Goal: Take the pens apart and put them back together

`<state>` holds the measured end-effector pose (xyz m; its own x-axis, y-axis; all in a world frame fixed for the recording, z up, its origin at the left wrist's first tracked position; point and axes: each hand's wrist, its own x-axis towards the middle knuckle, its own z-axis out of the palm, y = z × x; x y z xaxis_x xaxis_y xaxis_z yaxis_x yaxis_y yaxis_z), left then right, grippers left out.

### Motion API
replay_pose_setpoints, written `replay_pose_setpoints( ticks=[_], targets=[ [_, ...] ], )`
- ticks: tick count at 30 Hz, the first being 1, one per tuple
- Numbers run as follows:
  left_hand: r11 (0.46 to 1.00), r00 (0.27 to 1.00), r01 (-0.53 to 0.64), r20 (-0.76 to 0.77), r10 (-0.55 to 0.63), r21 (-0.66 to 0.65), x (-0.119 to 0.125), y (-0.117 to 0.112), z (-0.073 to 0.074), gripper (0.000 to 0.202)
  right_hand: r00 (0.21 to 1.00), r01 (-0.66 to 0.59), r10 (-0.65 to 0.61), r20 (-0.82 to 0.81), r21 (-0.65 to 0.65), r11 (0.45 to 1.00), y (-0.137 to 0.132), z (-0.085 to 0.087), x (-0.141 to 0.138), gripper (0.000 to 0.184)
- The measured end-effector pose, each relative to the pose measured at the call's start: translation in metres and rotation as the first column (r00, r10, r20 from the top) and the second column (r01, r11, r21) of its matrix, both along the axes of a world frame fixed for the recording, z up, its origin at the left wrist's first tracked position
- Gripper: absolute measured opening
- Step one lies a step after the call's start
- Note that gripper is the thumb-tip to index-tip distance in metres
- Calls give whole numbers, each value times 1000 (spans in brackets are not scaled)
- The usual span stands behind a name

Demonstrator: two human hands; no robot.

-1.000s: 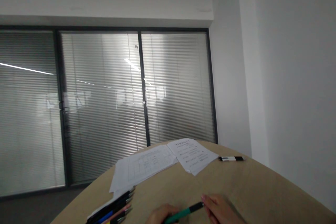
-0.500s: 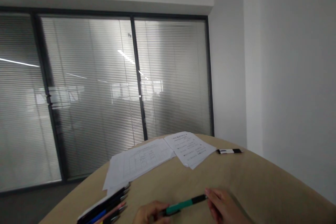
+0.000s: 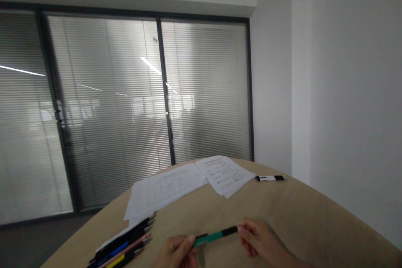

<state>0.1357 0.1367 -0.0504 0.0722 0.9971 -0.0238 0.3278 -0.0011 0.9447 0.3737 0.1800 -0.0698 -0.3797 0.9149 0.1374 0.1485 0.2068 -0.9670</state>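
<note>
A pen (image 3: 213, 237) with a green barrel and a black grip is stretched between my two hands, just above the near part of the table. My left hand (image 3: 179, 251) pinches its clip end between thumb and fingers. At the other end, the fingertips of my right hand (image 3: 256, 238) close on the tip beside the black grip. To the left of my left hand lies a row of several pens (image 3: 125, 243), with black, blue, pink and yellow parts.
Printed sheets (image 3: 166, 187) lie on the round wooden table (image 3: 301, 217), with another printed page (image 3: 224, 176) overlapping them. A white-and-black pen (image 3: 270, 178) rests at the far right. Behind the table stands a glass partition with blinds (image 3: 109, 113).
The green pen has turned about its length, its clip now showing on the upper side. Both hands sit slightly further left, and the camera view has shifted a little.
</note>
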Motion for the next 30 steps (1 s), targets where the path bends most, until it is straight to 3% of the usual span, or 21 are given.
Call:
replay_pose_setpoints(
  ticks=[7, 13, 18, 23, 30],
  targets=[
    [996, 984, -29, 171, 43, -88, 1, 9, -3, 56, 996, 2, -3, -94, -15, 1000, -1, -4, -3, 39],
    [997, 985, -58, 162, 66, -51, 4, 8, 3, 54, 988, 19, -22, -154, -19, 1000, 4, -13, -3, 54],
    [999, 996, -26, 80, 29, -37, 6, 4, 10, 54, 995, 70, -73, -69, -47, 996, 11, -20, -2, 61],
    [999, 997, -35, 70, 38, -36, 7, 3, 11, 54, 994, 73, -73, 82, 12, 997, 10, -18, -3, 58],
    [999, 995, -28, 93, 31, -30, 2, 8, 3, 52, 996, 62, -64, 60, 37, 997, 9, -17, 1, 44]
  ],
)
